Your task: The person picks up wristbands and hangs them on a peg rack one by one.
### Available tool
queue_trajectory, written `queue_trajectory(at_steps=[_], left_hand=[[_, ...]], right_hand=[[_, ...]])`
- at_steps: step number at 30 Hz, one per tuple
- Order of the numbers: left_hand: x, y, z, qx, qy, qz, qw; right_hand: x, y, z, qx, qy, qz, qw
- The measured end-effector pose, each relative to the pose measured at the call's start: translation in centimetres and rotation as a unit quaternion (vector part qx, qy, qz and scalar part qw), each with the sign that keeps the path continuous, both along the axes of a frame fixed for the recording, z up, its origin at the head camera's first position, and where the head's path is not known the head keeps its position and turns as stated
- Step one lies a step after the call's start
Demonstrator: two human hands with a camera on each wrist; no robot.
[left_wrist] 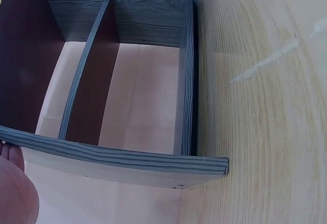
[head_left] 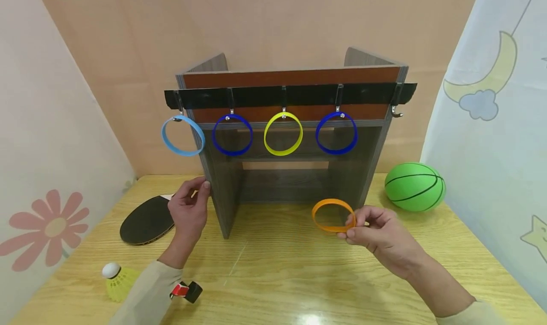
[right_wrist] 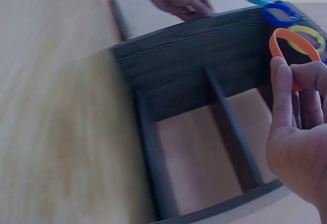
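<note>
A grey wooden shelf unit (head_left: 372, 139) stands on the table with a black hook strip (head_left: 258, 97) across its front. Light blue (head_left: 168, 144), dark blue (head_left: 215, 144), yellow (head_left: 266, 142) and another dark blue ring (head_left: 354, 142) hang from its hooks; the hook at the far right (head_left: 397, 113) is bare. My left hand (head_left: 189, 213) holds the unit's left side panel, bent fingers at its outer face and thumb by the front edge. Low in front of the right side panel, my right hand (head_left: 386, 239) pinches an orange ring (head_left: 315, 215) between thumb and fingers.
A black table tennis paddle (head_left: 147, 220) lies left of the shelf unit, with a yellow shuttlecock (head_left: 119, 282) nearer the front. A green ball (head_left: 414, 187) sits right of the unit. Patterned cloth walls (head_left: 491, 149) close off both sides.
</note>
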State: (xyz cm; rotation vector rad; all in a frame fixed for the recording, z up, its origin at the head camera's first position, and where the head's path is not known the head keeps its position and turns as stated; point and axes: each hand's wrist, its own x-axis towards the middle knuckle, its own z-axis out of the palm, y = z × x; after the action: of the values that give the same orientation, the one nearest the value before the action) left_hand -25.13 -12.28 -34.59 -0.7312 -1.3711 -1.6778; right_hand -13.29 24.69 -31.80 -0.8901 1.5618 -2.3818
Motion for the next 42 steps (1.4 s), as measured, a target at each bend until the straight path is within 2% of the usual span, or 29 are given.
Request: queue_trajectory(at_steps=[3, 9, 14, 19, 24, 30, 36, 42], left_hand=[[0.0, 0.0, 0.0, 0.002, 0.001, 0.001, 1.0], [-0.5, 0.1, -0.3, 0.009, 0.013, -0.002, 0.9999], [-0.5, 0.2, -0.2, 0.008, 0.017, -0.005, 0.9998], [-0.5, 0.2, -0.1, 0.009, 0.018, -0.014, 0.9997], [-0.5, 0.3, 0.0, 0.007, 0.021, -0.014, 0.9997], [-0.6, 0.2, 0.0, 0.004, 0.026, -0.007, 0.9996], [-0.4, 0.2, -0.1, 0.006, 0.016, -0.01, 0.9998], [-0.3, 0.0, -0.1, 0.007, 0.017, -0.004, 0.9998]], right_hand=[[0.0, 0.6, 1.1, -0.053, 0.016, 0.011, 0.9984], [-0.2, 1.6, 3.2, -0.135, 0.035, 0.002, 0.9903], [-0.6, 2.4, 5.2, -0.214, 0.034, -0.011, 0.9761], [-0.9, 3.3, 6.8, -0.261, 0.026, -0.027, 0.9647], [-1.2, 3.8, 7.8, -0.276, 0.019, -0.032, 0.9606], [-2.1, 3.6, 8.3, -0.274, 0.01, -0.03, 0.9613], [-3.1, 3.9, 8.1, -0.28, -0.02, -0.007, 0.9596], [-3.5, 3.8, 7.8, -0.272, -0.027, -0.012, 0.9617]])
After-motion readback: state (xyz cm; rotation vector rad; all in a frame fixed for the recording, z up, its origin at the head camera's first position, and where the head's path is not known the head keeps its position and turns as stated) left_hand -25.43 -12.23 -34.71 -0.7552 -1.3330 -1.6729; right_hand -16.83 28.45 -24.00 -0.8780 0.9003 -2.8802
